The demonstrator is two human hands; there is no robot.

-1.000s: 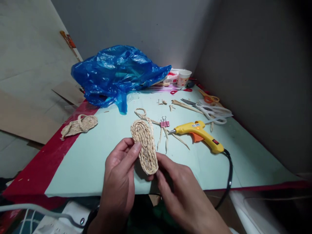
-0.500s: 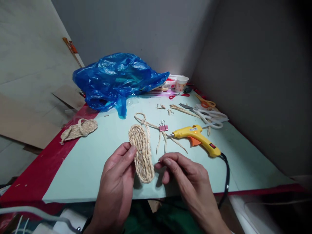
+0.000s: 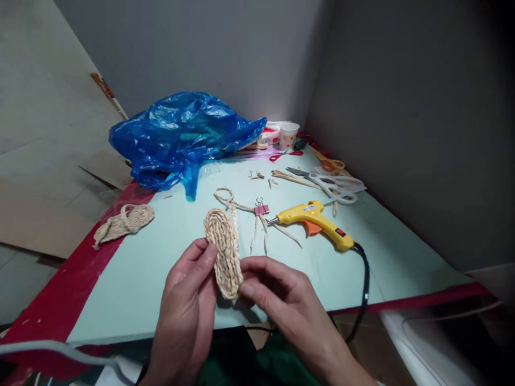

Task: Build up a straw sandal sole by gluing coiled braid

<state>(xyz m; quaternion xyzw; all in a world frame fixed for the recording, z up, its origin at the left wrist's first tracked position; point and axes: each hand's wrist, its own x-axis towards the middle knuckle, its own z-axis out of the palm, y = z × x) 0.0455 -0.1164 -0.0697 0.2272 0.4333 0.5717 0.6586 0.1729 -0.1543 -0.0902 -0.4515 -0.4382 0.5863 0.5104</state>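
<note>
Upright in front of me is a small coiled sole of braided straw, with rows of braid side by side. My left hand grips its left edge, thumb on the face and fingers behind. At the lower right edge, my right hand has its thumb and fingers closed on the rim; part of the fingertips is hidden. From the sole's top a loose straw braid loops away to a pink binder clip, beyond which its strands fan out. A yellow glue gun lies right of the clip.
A finished-looking straw slipper lies at the left. Blue plastic bag sits at the back, with a paper cup beside it. White-handled scissors and orange scissors lie at right. The glue gun's black cord hangs over the front edge.
My right hand has moved left from beside the sole and now touches its lower right edge. My left hand keeps its hold. The whole view has shifted slightly.
</note>
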